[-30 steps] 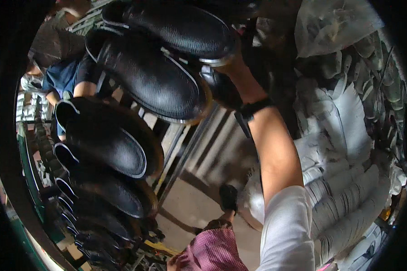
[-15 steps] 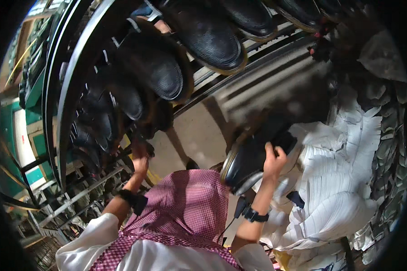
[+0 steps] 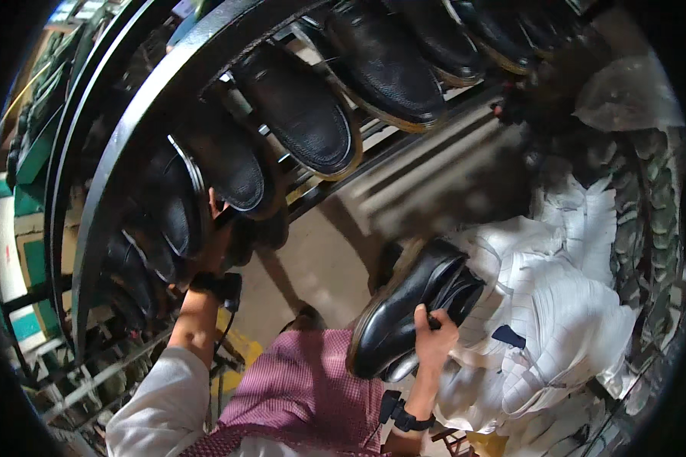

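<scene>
A black leather shoe [image 3: 392,316] with a tan sole edge hangs low in front of me, toe toward my apron. My right hand [image 3: 435,339] is closed on it near the opening, thumb and fingers pinching the upper. Part of another dark, shiny shoe [image 3: 401,369] shows just beneath it. On the left, my left hand [image 3: 215,247] reaches up among the racked shoes, beside the toe of a black shoe [image 3: 177,204]. One fingertip shows along that shoe's edge; the other fingers are in shadow or hidden, so its grip cannot be made out.
A rack with a curved metal frame [image 3: 141,126] holds several black shoes [image 3: 301,114] across the top and left. White ribbed sheets [image 3: 564,293] are heaped at the right, beside stacked dark curved pieces [image 3: 663,221]. A clear plastic bag [image 3: 629,95] lies at the far right.
My left hand has moved up and in among the racked shoes. The shoe in my right hand has shifted slightly down and left. The view has also shifted.
</scene>
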Available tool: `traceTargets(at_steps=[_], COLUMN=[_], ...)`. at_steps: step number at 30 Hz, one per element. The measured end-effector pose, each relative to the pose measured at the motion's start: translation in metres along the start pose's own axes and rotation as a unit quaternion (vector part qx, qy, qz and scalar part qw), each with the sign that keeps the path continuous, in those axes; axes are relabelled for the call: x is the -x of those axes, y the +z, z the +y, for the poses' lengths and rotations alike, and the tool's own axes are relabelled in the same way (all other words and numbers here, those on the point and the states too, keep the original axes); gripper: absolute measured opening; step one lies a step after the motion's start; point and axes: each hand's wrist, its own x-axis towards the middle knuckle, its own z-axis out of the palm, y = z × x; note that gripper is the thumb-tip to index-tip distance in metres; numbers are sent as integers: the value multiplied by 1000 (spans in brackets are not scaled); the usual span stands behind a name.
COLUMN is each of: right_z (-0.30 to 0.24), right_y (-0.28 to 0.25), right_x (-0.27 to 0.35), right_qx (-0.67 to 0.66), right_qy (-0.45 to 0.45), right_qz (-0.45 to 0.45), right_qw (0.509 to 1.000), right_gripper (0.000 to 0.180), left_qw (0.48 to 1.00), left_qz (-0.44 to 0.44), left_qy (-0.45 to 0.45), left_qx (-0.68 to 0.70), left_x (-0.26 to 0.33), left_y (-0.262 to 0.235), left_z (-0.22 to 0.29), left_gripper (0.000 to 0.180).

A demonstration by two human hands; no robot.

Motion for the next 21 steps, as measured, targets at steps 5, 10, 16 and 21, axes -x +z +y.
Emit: traceTargets(at_steps=[5, 10, 16, 21], right_z=[-1, -26, -46, -54], right_y=[6, -16, -82, -138], right_x=[31, 69, 140, 220], right_qx=[4, 26, 43, 55], right_qy=[-36, -60, -49, -38], right_qz=[21, 8, 38, 26], right_qw=[999, 998, 997, 997], right_gripper=[23, 25, 27, 29], left_qw=[990, 1000, 914, 886], left_qz=[-7, -1, -118, -159], left_qy=[79, 20, -265, -329], left_qx=[-114, -21, 285, 286], left_x=[8, 52, 159, 234], left_y=[30, 3, -130, -193], left_z=[-89, -79, 30, 18], left_gripper=[35, 34, 35, 40])
